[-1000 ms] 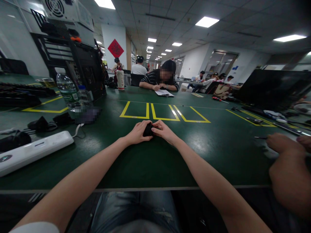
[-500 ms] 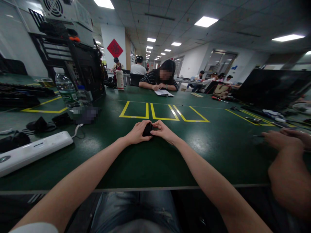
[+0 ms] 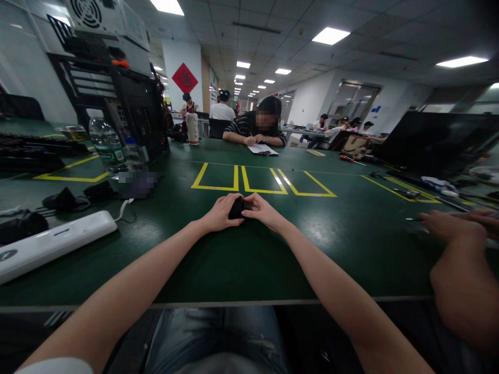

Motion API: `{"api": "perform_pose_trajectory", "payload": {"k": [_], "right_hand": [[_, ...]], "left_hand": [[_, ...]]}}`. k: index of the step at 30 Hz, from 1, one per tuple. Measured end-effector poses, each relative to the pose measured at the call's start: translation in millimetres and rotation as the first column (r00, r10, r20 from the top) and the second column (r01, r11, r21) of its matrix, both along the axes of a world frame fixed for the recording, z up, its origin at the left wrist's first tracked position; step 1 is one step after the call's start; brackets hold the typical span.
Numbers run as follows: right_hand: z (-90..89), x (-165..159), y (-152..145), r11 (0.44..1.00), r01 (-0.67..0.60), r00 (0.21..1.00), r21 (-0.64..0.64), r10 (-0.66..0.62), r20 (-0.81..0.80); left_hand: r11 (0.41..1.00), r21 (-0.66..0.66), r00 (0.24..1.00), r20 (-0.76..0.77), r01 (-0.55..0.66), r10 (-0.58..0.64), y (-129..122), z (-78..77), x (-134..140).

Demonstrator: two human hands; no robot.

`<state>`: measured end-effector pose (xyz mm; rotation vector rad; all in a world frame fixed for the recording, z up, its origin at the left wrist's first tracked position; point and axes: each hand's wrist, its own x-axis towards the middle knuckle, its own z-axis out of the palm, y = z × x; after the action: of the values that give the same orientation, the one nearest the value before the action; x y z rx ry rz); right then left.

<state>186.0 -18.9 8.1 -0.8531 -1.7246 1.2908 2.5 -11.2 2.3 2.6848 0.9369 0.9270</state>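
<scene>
A small black object, blocky in outline, stands on the green table in front of me. Its exact kind I cannot make out. My left hand is closed round its left side, thumb in front and fingers behind. From the right, my right hand pinches at its edge with thumb and fingertips. The fingers partly cover the object. Just beyond my hands, yellow tape outlines mark the tabletop.
At left lie a white power strip, black adapters, a water bottle and an open computer case. A co-worker's hand holds a thin tool at right, near a dark monitor. Opposite, a person writes on a clipboard.
My hands and the black object have hardly moved. At the right, the co-worker's hand and thin tool have shifted slightly left.
</scene>
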Motion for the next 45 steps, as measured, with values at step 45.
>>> {"api": "perform_pose_trajectory", "payload": {"k": [45], "right_hand": [[5.7, -5, -6, 0.997, 0.008, 1.000, 0.082, -0.006, -0.022]], "left_hand": [[1.000, -0.019, 1.000, -0.009, -0.006, 0.006, -1, 2.5, 0]]}}
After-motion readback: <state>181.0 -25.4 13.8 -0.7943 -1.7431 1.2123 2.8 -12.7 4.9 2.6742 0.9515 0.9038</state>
